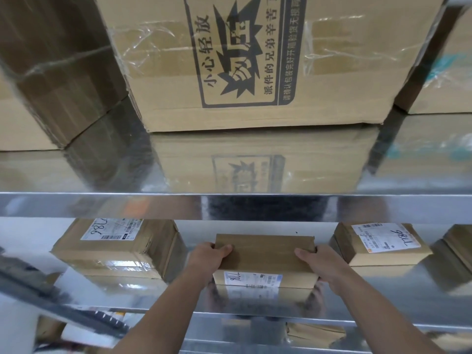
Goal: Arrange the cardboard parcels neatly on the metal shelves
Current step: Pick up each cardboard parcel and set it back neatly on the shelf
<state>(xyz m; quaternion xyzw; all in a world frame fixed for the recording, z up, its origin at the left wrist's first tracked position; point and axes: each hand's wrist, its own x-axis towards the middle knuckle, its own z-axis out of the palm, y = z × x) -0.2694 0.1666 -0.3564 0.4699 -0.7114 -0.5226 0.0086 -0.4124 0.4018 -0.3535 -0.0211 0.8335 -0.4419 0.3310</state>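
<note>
- Both hands, left [209, 256] and right [320, 264], grip the parcel [265, 259] by its ends at lower centre, on the middle shelf [383, 297].
- Best slide it back squarely, label forward, level with both neighbours [117, 249].

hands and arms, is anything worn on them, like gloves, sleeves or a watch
Nothing worn: the left hand and the right hand are bare, with no gloves, rings or watch in sight, and no sleeves show anywhere in the picture.
</note>
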